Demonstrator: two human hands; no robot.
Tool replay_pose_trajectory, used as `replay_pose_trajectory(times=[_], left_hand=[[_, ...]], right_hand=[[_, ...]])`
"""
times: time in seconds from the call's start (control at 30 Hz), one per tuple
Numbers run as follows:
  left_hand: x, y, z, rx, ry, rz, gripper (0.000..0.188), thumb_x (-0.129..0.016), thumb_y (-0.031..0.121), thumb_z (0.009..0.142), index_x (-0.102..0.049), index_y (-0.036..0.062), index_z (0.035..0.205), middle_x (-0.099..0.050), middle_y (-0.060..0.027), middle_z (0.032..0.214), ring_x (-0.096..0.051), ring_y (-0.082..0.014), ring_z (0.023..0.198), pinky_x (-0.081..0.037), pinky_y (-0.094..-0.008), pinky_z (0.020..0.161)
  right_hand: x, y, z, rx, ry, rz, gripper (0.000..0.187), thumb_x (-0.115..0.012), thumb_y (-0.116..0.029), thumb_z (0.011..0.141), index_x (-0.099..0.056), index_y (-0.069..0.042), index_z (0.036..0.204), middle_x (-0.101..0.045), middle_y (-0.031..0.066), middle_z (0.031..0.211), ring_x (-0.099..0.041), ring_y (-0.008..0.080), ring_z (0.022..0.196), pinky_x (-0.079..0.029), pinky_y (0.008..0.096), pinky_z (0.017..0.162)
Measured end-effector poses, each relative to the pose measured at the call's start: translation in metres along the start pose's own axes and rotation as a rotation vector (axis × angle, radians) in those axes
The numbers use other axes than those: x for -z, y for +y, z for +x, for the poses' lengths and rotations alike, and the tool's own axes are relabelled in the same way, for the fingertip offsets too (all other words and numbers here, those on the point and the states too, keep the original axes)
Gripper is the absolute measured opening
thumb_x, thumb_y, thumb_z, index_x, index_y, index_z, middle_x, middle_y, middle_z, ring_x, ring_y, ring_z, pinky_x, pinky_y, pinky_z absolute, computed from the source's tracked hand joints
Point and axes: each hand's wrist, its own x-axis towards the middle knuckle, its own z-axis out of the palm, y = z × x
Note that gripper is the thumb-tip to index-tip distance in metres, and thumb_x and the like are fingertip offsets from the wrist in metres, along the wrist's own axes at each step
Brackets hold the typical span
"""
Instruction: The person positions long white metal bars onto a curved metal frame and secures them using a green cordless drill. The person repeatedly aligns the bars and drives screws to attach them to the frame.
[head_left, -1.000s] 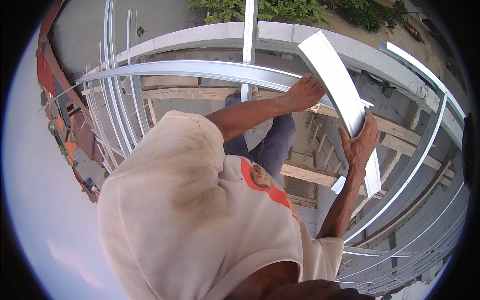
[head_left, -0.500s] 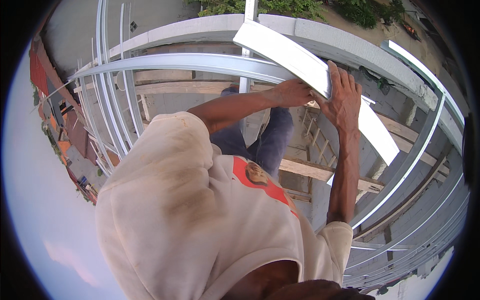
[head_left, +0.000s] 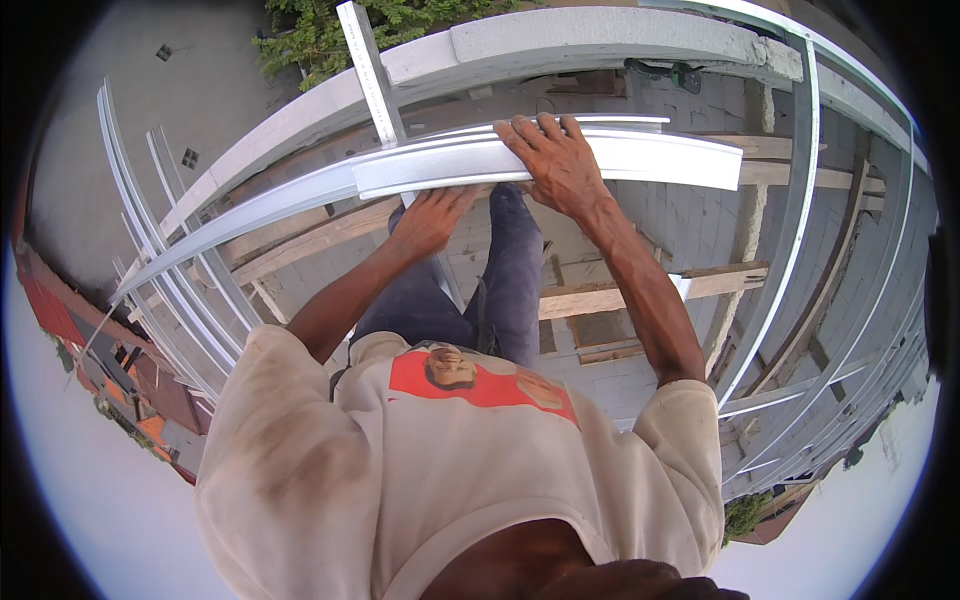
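A short, shiny metal channel [head_left: 660, 158] lies lengthwise along a long metal rail [head_left: 250, 213], overlapping its right-hand part. My right hand [head_left: 558, 168] grips the short channel near its middle, with fingers over the far edge and the thumb at the near side. My left hand [head_left: 432, 222] holds the near edge further left, its fingertips partly hidden by the metal. Behind the overlap, an upright metal stud [head_left: 370, 75] rises. My legs [head_left: 508, 270] hang below the rail.
A pale concrete wall top [head_left: 600, 38] curves behind the rail. Wooden beams [head_left: 650, 290] cross lower down. Several metal studs [head_left: 165, 260] stand at the left, and a metal frame member [head_left: 800, 210] runs along the right. Green foliage [head_left: 330, 35] shows beyond the wall.
The short channel has swung from a steep slant to lie along the long rail. My left hand has shifted left along it, and my hands are now farther apart. The view has turned too.
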Motion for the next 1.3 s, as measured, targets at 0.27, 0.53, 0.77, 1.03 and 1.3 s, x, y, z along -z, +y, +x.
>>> replay_pose_trajectory(times=[0.27,0.53,0.77,1.03,1.3], left_hand=[[0.064,0.018,0.006,0.012,0.085,-0.126,0.087,-0.074,0.015,0.084,-0.031,0.0083,0.159,-0.034,-0.0167,0.162,-0.033,-0.0304,0.150,-0.033,-0.0533,0.117],[0.042,-0.022,0.063,0.273,0.022,0.032,0.122,-0.094,0.038,0.066,-0.024,-0.0006,0.159,-0.040,-0.0199,0.152,-0.041,-0.0374,0.137,-0.032,-0.0521,0.112],[0.027,-0.030,0.075,0.302,-0.049,0.124,0.129,-0.097,0.044,0.058,-0.028,-0.0020,0.156,-0.051,-0.0158,0.125,-0.050,-0.0340,0.119,-0.038,-0.0477,0.100],[0.031,-0.037,0.074,0.228,-0.037,0.033,0.119,-0.093,0.052,0.064,-0.034,-0.0034,0.151,-0.048,-0.0199,0.130,-0.048,-0.0379,0.120,-0.037,-0.0500,0.101],[0.036,-0.065,0.090,0.265,-0.106,-0.317,0.073,-0.055,0.063,0.098,-0.056,0.0032,0.141,-0.061,-0.0232,0.129,-0.057,-0.0415,0.121,-0.042,-0.0518,0.103]], right_hand=[[-0.013,0.001,-0.002,0.011,0.080,0.060,0.069,-0.075,-0.011,0.082,-0.051,-0.012,0.146,-0.057,0.0052,0.137,-0.053,0.0284,0.126,-0.043,0.0487,0.107],[-0.033,0.001,-0.007,0.025,0.139,-0.050,0.061,-0.062,-0.013,0.092,-0.048,-0.016,0.151,-0.056,0.0031,0.138,-0.052,0.0265,0.127,-0.041,0.0494,0.112],[-0.036,-0.008,-0.033,-0.096,0.186,-0.034,0.073,-0.073,-0.017,0.091,-0.041,-0.024,0.156,-0.051,0.0044,0.145,-0.047,0.0271,0.135,-0.032,0.0499,0.121],[-0.042,-0.027,-0.075,-1.312,0.997,1.079,0.081,-0.078,-0.032,0.093,-0.034,0.003,0.151,-0.048,0.0224,0.135,-0.047,0.0346,0.129,-0.042,0.0513,0.108],[-0.083,0.001,-0.055,-1.076,1.185,2.220,0.079,-0.079,-0.031,0.092,-0.037,0.002,0.151,-0.047,0.0186,0.146,-0.048,0.0338,0.133,-0.046,0.0534,0.104]])
